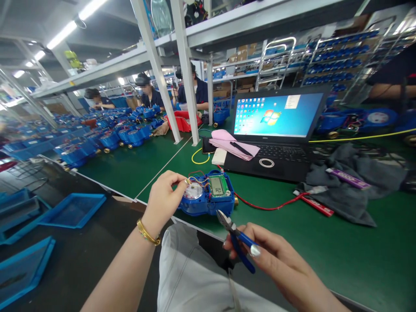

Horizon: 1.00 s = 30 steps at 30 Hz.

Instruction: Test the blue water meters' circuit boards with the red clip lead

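A blue water meter (pixel 208 197) with an open top, a round dial and a green circuit board sits at the near edge of the green bench (pixel 325 242). My left hand (pixel 164 197) pinches at the wires on the meter's left side, fingers closed. My right hand (pixel 276 255) grips small cutting pliers (pixel 232 234) with blue handles, jaws pointing toward the meter's front edge, a little short of it. A red wire (pixel 269 208) runs from the meter to the right.
An open laptop (pixel 279 130) stands behind the meter, with a pink pouch (pixel 232 145) and a white box beside it. A grey cloth (pixel 351 182) lies to the right. Many blue meters (pixel 110 134) fill the bench at left, where other people sit. Blue trays (pixel 71 210) rest below.
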### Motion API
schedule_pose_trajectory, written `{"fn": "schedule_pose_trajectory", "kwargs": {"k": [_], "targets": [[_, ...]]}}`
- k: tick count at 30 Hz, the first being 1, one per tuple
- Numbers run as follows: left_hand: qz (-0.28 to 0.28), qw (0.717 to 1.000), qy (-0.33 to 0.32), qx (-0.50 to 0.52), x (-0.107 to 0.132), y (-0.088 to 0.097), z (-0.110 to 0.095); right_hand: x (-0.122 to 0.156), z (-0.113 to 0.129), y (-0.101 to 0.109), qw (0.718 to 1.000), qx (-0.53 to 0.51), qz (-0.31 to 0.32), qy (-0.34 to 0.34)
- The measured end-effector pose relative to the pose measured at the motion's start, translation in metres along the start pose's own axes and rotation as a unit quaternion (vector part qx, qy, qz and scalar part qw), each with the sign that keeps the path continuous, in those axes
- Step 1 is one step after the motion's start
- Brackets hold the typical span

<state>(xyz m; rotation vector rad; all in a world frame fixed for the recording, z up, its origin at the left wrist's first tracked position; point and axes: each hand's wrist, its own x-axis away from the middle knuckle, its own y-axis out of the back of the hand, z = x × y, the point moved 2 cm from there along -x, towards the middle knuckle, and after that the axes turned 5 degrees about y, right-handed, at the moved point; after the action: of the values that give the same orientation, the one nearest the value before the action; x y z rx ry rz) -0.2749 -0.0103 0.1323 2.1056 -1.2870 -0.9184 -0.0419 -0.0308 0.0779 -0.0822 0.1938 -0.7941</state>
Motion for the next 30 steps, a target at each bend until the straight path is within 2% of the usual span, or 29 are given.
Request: {"fn": "schedule_pose_trajectory", "kwargs": {"k": [3,9,13,18,21,25,30], "targets": [[0.004,1.0,0.018,0.018,0.0,0.001,-0.001,-0.001,-0.003,-0.001,1.0,-0.013,0.01,-0.003],[0.071,0.989,0.074,0.106,-0.001,-0.007,0.005,0.001,-0.007,0.0,1.0,-0.026,0.009,0.005],[0.074,0.986,0.083,0.128,-0.001,-0.01,0.004,0.001,-0.01,0.0,0.999,-0.036,0.002,-0.003],[0.059,0.993,0.031,0.095,0.001,-0.007,0.003,-0.007,-0.009,-0.01,0.986,-0.157,-0.009,-0.053],[0.017,0.999,-0.014,0.042,0.004,-0.006,0.005,-0.013,-0.009,-0.019,0.973,-0.217,-0.009,-0.077],[-0.053,0.996,-0.065,-0.028,0.008,-0.009,0.007,-0.015,-0.013,-0.028,0.97,-0.228,0.011,-0.086],[-0.077,0.99,-0.097,-0.062,0.005,-0.015,0.004,-0.014,-0.019,-0.029,0.97,-0.221,0.012,-0.096]]}}
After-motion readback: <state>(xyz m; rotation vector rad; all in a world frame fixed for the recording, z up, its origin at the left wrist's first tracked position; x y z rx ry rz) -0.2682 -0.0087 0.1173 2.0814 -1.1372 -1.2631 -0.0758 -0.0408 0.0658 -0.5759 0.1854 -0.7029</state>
